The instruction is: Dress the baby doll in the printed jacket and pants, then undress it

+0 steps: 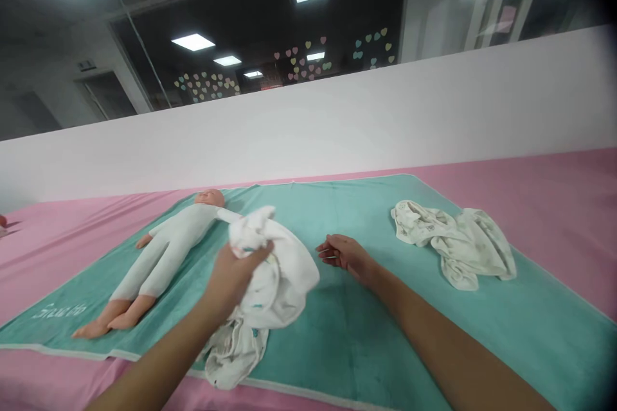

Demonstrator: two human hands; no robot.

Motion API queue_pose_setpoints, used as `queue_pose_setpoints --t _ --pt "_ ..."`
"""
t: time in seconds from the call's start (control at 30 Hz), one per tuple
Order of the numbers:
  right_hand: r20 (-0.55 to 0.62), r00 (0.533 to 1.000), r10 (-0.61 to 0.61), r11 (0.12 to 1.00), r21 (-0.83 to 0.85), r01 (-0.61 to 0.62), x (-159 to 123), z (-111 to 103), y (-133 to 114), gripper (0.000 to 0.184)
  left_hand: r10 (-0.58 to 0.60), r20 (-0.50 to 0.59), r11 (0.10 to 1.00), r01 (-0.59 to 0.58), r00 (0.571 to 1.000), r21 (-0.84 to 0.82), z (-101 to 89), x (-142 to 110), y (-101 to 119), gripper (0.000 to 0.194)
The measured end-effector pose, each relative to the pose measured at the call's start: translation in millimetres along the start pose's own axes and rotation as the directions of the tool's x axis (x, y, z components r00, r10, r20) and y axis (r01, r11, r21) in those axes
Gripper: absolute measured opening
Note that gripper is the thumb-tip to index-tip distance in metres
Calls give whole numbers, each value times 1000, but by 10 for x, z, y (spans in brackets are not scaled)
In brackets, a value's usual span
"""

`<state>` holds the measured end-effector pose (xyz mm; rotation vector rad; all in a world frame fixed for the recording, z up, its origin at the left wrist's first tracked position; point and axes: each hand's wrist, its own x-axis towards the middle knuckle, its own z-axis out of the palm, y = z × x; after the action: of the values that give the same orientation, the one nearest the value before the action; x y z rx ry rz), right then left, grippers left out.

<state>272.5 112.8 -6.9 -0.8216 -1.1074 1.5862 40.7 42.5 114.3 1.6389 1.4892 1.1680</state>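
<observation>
My left hand [236,270] is closed around a bunched white cloth [274,276] with small prints, lifting it above the teal mat [366,327]; part of the cloth trails down to the mat's near edge. My right hand [344,252] rests low over the mat just right of that cloth, fingers loosely apart and holding nothing. A baby doll [168,250] in a white bodysuit lies on its back on the mat's left part, head toward the far side, close beside the lifted cloth.
A second crumpled white garment [453,241] lies on the mat's right part. The mat sits on a pink sheet [554,205]. A low white wall [337,128] runs along the far side, with dark glass above it.
</observation>
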Motion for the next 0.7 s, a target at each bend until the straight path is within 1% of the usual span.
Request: queue_pose_setpoints --t 0.03,0.07,0.1,0.13,0.17,0.2,0.23,0.27,0.3,0.37,0.43,0.47,0.53,0.6,0.63,0.7 --pt "-33 999 2 1000 -27 -3 16 -6 13 32 -55 15 997 56 998 -59 -148 -59 69 46" --pt "-57 998 3 999 -49 -6 27 -9 20 32 -128 63 988 133 990 -79 -284 -109 119 49" --pt "-72 997 5 998 -69 -10 34 -10 22 32 -217 123 974 223 968 -35 -397 -152 138 50" --pt "-81 997 7 996 -88 -15 38 -10 22 33 -271 146 963 267 951 50 -482 -189 119 50" --pt "-82 997 13 994 -103 -22 39 -12 21 32 -280 174 954 253 944 158 -535 -223 59 49" --pt "-79 997 19 994 -108 -27 38 -16 21 32 -242 164 939 188 956 286 -556 -255 -36 49" --pt "-76 997 20 994 -107 -28 36 -22 21 31 -199 189 904 106 962 414 -546 -288 -157 50" --pt "-67 998 18 994 -104 -24 32 -31 23 31 -179 275 866 19 945 499 -513 -323 -292 52" --pt "-60 998 16 994 -103 -22 27 -42 25 31 -184 313 815 -34 932 579 -463 -358 -426 50" --pt "-40 999 18 993 -113 -22 10 -63 29 32 -127 282 700 -116 951 705 -340 -427 -640 40" --pt "-19 1000 19 990 -137 -21 -12 -75 31 32 -61 273 642 -172 960 748 -234 -489 -743 25" --pt "-12 1000 20 988 -151 -21 -23 -77 31 32 -35 271 633 -188 962 751 -201 -517 -757 20" --pt "-10 1000 22 984 -176 -23 -41 -78 32 31 -3 256 657 -191 967 729 -197 -568 -740 17" --pt "-12 999 32 981 -189 -34 -47 -85 36 31 33 191 734 -153 981 662 -302 -632 -717 21" --pt "-8 999 37 981 -191 -38 -45 -93 41 31 47 129 780 -117 991 615 -403 -681 -716 23" --pt "7 999 45 980 -193 -43 -32 -117 55 31 51 -65 858 -10 997 514 -699 -834 -739 29"
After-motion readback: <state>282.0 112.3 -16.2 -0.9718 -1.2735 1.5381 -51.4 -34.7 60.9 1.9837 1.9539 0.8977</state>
